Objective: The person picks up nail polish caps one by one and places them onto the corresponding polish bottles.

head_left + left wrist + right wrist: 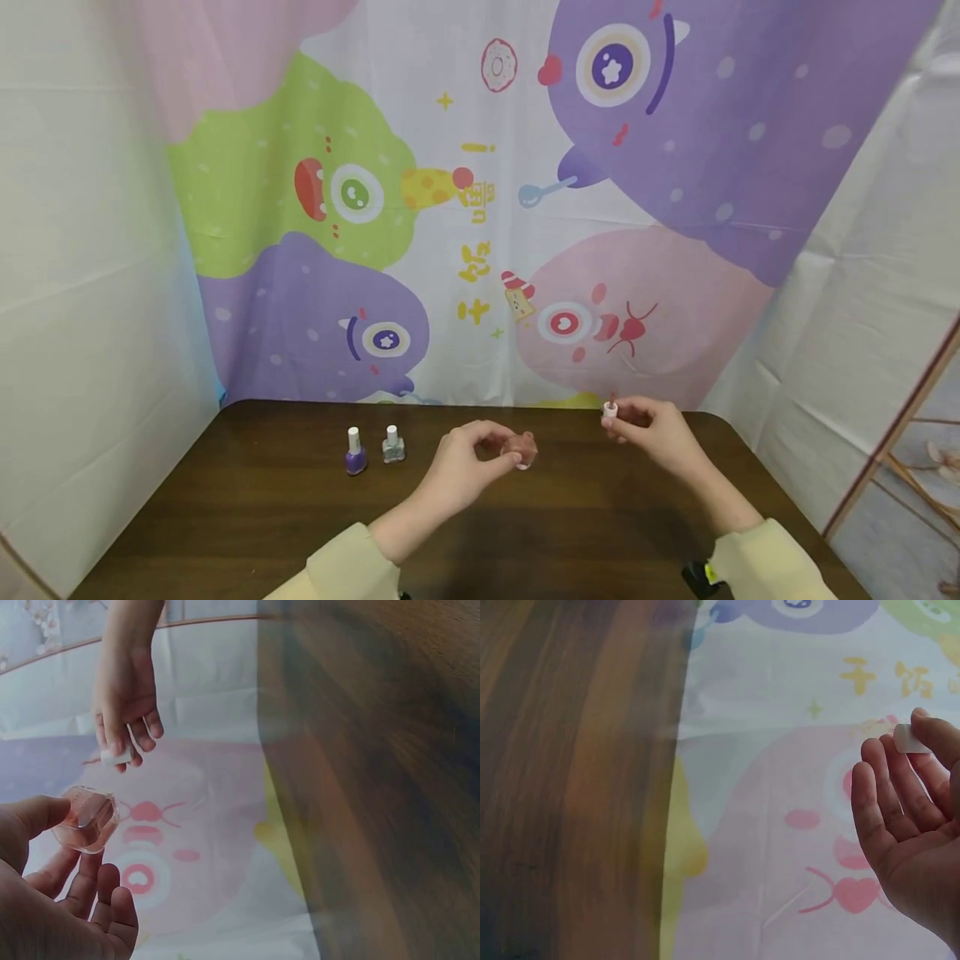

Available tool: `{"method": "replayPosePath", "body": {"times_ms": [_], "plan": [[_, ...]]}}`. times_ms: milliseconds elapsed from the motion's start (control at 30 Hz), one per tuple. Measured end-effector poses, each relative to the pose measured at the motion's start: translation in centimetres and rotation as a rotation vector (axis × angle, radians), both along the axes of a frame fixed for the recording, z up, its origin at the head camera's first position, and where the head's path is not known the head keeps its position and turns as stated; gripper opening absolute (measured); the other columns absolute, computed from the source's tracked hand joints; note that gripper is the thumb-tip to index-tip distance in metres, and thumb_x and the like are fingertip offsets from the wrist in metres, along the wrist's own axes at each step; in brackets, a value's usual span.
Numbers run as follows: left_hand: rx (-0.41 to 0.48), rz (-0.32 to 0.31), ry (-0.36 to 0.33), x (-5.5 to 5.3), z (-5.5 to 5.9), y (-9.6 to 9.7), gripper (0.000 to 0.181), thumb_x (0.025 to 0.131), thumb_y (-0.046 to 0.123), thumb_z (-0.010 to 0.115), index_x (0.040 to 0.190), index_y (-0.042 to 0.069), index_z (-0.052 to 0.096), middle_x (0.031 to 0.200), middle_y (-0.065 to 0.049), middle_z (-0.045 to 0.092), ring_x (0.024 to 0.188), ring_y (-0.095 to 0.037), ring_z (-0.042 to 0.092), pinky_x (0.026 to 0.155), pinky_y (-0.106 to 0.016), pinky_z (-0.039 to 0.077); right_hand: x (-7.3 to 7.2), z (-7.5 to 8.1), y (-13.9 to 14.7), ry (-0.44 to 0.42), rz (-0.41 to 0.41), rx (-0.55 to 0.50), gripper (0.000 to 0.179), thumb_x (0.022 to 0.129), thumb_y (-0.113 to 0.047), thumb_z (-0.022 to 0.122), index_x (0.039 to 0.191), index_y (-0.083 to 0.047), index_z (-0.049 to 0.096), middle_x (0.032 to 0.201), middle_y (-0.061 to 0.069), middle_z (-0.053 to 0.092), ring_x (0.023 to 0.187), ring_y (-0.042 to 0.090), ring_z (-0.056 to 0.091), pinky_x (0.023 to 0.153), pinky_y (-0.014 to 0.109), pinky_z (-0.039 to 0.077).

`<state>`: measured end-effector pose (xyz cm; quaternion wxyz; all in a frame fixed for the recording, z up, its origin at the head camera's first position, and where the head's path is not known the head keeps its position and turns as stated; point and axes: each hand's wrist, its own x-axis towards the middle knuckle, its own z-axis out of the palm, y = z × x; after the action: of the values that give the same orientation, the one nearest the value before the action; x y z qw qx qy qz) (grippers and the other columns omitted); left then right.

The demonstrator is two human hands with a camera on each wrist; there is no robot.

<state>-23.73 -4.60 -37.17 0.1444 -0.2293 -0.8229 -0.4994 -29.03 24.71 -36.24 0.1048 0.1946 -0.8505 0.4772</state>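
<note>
Between thumb and fingers my left hand (459, 468) pinches an uncapped nail polish bottle (523, 448), pinkish brown, above the table. In the left wrist view the bottle (88, 819) looks see-through and squarish. To the right, my right hand (660, 435) pinches a white nail polish cap (610, 411), with its small brush (612, 397) pointing upward. Bottle and cap are well apart. The right wrist view shows the cap (910, 739) between thumb and fingertips; its brush cannot be made out there.
A purple nail polish bottle (356, 460) and a clear, silvery one (393, 450), both white-capped, stand upright on the dark wooden table (300, 517), left of my left hand. Behind the table hangs a cartoon-printed curtain (480, 367). A rack (892, 450) stands at the right.
</note>
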Motion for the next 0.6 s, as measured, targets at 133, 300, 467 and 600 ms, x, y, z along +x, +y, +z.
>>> {"method": "replayPosePath", "body": {"times_ms": [133, 300, 467, 600], "plan": [[0.018, -0.001, 0.006, 0.4, 0.5, -0.6, 0.015, 0.080, 0.017, 0.074, 0.094, 0.013, 0.070, 0.086, 0.004, 0.068, 0.081, -0.019, 0.062, 0.071, -0.028, 0.049, 0.6, 0.6, -0.4, 0.021, 0.007, -0.028, 0.028, 0.081, -0.012, 0.074, 0.103, 0.003, 0.067, 0.084, 0.016, 0.070, 0.069, 0.018, 0.067, 0.063, 0.027, 0.055], [0.041, 0.012, 0.027, 0.7, 0.9, -1.3, 0.015, 0.079, 0.014, 0.076, 0.093, 0.013, 0.070, 0.084, 0.004, 0.067, 0.076, -0.017, 0.061, 0.066, -0.025, 0.049, 1.1, 1.1, -0.8, 0.030, 0.025, -0.071, 0.034, 0.080, -0.008, 0.074, 0.109, 0.006, 0.062, 0.089, 0.018, 0.069, 0.070, 0.020, 0.069, 0.064, 0.030, 0.056], [0.052, 0.030, 0.019, 1.3, 1.4, -2.0, 0.017, 0.078, 0.014, 0.077, 0.093, 0.014, 0.070, 0.083, 0.005, 0.067, 0.075, -0.013, 0.059, 0.062, -0.021, 0.046, 1.8, 1.6, -1.4, 0.045, 0.070, -0.135, 0.033, 0.080, -0.006, 0.073, 0.106, 0.009, 0.057, 0.087, 0.018, 0.069, 0.070, 0.016, 0.068, 0.063, 0.033, 0.056], [0.049, 0.044, 0.009, 1.8, 1.7, -2.5, 0.017, 0.078, 0.017, 0.077, 0.093, 0.015, 0.070, 0.083, 0.006, 0.067, 0.073, -0.008, 0.056, 0.061, -0.020, 0.044, 2.4, 2.1, -2.1, 0.042, 0.081, -0.160, 0.030, 0.080, -0.005, 0.073, 0.101, 0.008, 0.056, 0.082, 0.010, 0.070, 0.068, 0.016, 0.068, 0.061, 0.032, 0.056]]}}
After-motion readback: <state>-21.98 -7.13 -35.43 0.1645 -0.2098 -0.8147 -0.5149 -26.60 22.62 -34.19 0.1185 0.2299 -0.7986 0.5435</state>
